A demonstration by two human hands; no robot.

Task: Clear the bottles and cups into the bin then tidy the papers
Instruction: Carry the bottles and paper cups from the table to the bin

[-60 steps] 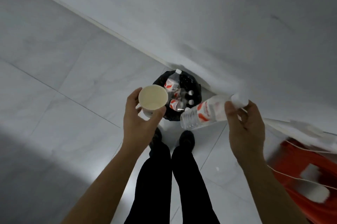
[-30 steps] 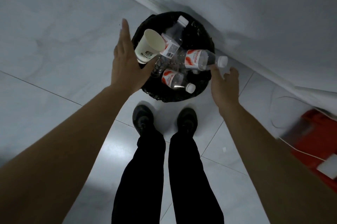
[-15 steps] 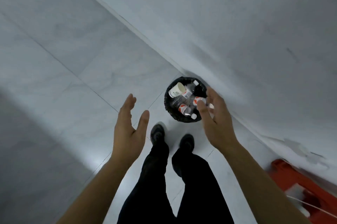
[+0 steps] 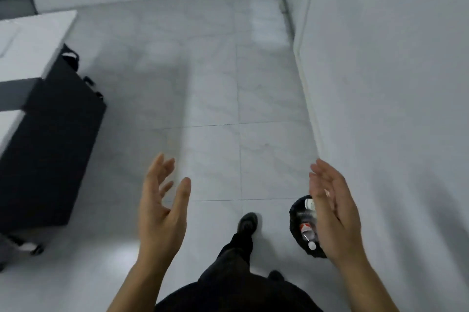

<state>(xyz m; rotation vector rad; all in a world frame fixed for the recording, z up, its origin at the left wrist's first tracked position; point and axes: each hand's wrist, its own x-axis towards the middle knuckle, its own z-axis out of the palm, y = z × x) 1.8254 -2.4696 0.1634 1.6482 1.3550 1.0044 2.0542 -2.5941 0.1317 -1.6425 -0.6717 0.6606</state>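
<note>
Both hands are empty, so by my reading the bin-clearing part of the job is at or near its end and the papers come next. The left hand (image 4: 162, 212) is raised at about 7 o'clock in the view, palm turned inward, fingers spread loosely and thumb standing apart, gripping nothing. The right hand (image 4: 335, 215) is up at about 4 o'clock, palm facing the left hand, fingers nearly straight and close together, also holding nothing. The black bin (image 4: 295, 222) sits on the floor (image 4: 215, 95) at about 4 o'clock, close to the wall (image 4: 393, 83), and the right hand covers most of it from this angle. Inside it a bottle (image 4: 305, 229) with a red label and a white cap shows, with another white-capped shape above it that is too blurred to name. No cup can be made out in the bin, and no papers are in view. At 9 o'clock stands a dark cabinet (image 4: 50, 146) with a white top (image 4: 30, 42), well apart from the bin. One foot (image 4: 247, 221) points toward 12 o'clock, just left of the bin. The next move likely calls for turning from the bin toward wherever the papers lie, possibly that white top, and bringing both open hands down flat to gather and square the sheets.
</note>
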